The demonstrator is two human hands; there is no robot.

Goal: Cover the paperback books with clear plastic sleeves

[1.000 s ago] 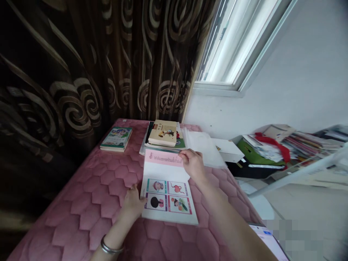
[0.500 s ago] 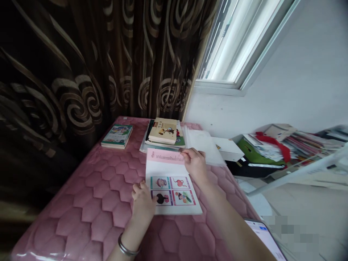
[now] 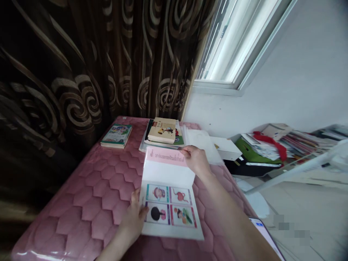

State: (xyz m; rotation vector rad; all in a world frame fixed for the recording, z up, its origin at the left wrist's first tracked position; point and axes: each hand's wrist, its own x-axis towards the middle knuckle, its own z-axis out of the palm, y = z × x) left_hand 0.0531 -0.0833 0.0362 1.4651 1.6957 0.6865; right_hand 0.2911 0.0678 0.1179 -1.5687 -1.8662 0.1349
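Observation:
An open booklet [image 3: 168, 175] with a pink band on its upper page and four picture cards on its lower page is over the pink hexagon-patterned surface [image 3: 81, 192]. My left hand [image 3: 135, 214] grips the lower page's left edge, thumb on top near the black pan picture. At the upper right corner, my right hand [image 3: 196, 158] pinches the upper page, which is lifted at an angle to the lower one.
Behind the booklet, a tan book [image 3: 162, 131] tops a stack. A green-edged book [image 3: 116, 136] lies at the left. A phone [image 3: 265, 235], white box [image 3: 225, 148] and paper piles [image 3: 263, 146] are at the right. Dark curtain [image 3: 130, 54] hangs behind.
The lower page has come nearer to me, and the upper page is raised more. My left hand has shifted down and left onto the page's edge; my right hand still holds the top corner.

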